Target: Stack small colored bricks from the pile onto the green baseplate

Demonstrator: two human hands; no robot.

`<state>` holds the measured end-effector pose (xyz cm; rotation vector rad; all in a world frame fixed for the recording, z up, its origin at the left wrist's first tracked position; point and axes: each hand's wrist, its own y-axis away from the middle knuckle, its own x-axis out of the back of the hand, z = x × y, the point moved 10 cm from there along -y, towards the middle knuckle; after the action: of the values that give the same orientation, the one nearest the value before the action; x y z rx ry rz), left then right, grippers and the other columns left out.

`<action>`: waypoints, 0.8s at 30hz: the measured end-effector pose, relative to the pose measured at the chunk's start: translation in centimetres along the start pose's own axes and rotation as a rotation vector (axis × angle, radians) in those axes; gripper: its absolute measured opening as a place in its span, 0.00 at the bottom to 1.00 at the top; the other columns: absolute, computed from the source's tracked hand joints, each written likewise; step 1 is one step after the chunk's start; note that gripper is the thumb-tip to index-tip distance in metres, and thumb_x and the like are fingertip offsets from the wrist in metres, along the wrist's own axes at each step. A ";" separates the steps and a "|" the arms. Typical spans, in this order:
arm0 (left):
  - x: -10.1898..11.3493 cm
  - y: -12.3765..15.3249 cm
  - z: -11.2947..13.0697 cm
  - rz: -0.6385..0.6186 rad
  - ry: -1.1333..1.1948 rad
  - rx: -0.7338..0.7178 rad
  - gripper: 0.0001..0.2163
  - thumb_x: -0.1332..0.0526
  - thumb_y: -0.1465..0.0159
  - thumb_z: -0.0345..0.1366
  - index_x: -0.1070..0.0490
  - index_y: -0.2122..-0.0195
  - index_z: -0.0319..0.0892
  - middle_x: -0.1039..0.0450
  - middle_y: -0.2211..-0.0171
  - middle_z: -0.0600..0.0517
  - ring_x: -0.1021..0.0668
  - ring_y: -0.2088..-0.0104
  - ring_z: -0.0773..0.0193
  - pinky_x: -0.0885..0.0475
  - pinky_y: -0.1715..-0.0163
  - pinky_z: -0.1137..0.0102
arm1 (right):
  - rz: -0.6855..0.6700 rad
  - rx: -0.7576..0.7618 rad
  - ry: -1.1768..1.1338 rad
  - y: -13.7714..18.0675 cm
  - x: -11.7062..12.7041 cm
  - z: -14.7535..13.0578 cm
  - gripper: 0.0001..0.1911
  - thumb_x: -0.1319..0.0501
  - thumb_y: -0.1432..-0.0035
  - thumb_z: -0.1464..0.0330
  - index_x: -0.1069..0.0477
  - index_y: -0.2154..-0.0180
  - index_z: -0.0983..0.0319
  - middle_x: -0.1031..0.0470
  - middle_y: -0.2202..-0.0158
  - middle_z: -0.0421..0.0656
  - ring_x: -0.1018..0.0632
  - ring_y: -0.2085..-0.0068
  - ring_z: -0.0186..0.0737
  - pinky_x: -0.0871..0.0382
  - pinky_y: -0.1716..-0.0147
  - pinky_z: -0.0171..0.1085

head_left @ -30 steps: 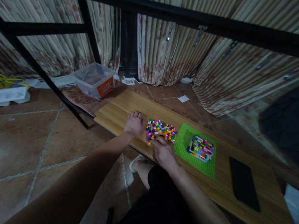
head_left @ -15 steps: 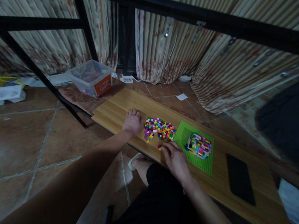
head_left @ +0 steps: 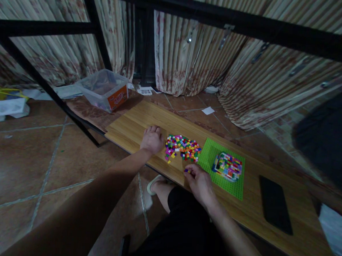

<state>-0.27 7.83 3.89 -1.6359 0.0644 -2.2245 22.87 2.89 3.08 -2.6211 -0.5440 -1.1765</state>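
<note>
My right hand (head_left: 201, 182) pinches a few small toy bricks (head_left: 187, 170), purple and yellow ones showing, between thumb and fingers just above the wooden board (head_left: 131, 119). To its right lies a green studded baseplate (head_left: 211, 149) that bears a low, multicoloured brick build (head_left: 229, 167). My left hand (head_left: 153, 139) rests palm down on the board with its fingers laid forward, holding nothing visible. Beside it, between my two hands, spreads a loose pile of tiny bricks (head_left: 183, 147) in many colours.
A dark, flat phone-like slab (head_left: 275, 204) lies on the board's right part. Beyond the board's left end stands a clear plastic box (head_left: 104, 89) with an orange label. A black metal bar (head_left: 224, 21) crosses above, before striped curtains (head_left: 181, 55).
My right hand has closed on the small bricks and drawn them slightly off the board surface, turning them. The left hand has stayed in place.
</note>
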 end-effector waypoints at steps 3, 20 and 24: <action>0.0 0.0 0.0 -0.003 0.007 0.003 0.18 0.49 0.37 0.36 0.30 0.49 0.40 0.30 0.48 0.41 0.31 0.46 0.49 0.37 0.43 0.53 | 0.007 0.024 -0.014 0.0 0.5 0.0 0.12 0.45 0.42 0.69 0.26 0.57 0.60 0.22 0.59 0.44 0.22 0.61 0.40 0.31 0.57 0.39; 0.1 0.0 0.0 0.011 -0.038 0.000 0.17 0.50 0.35 0.36 0.29 0.50 0.39 0.29 0.49 0.42 0.30 0.47 0.50 0.35 0.45 0.56 | 0.057 -0.093 -0.456 -1.6 0.5 1.8 0.13 0.39 0.45 0.60 0.25 0.61 0.60 0.23 0.69 0.40 0.24 0.67 0.39 0.34 0.64 0.37; 0.0 0.0 -0.1 0.004 -0.025 0.001 0.17 0.49 0.36 0.36 0.30 0.49 0.40 0.29 0.48 0.42 0.30 0.46 0.50 0.36 0.45 0.56 | 0.118 -0.212 -0.618 -2.3 0.2 3.5 0.20 0.34 0.52 0.59 0.23 0.57 0.61 0.23 0.69 0.40 0.25 0.67 0.37 0.34 0.64 0.37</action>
<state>-0.34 7.84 3.88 -1.6603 0.0598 -2.2003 24.47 6.21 1.05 -3.1428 -0.3654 -0.3848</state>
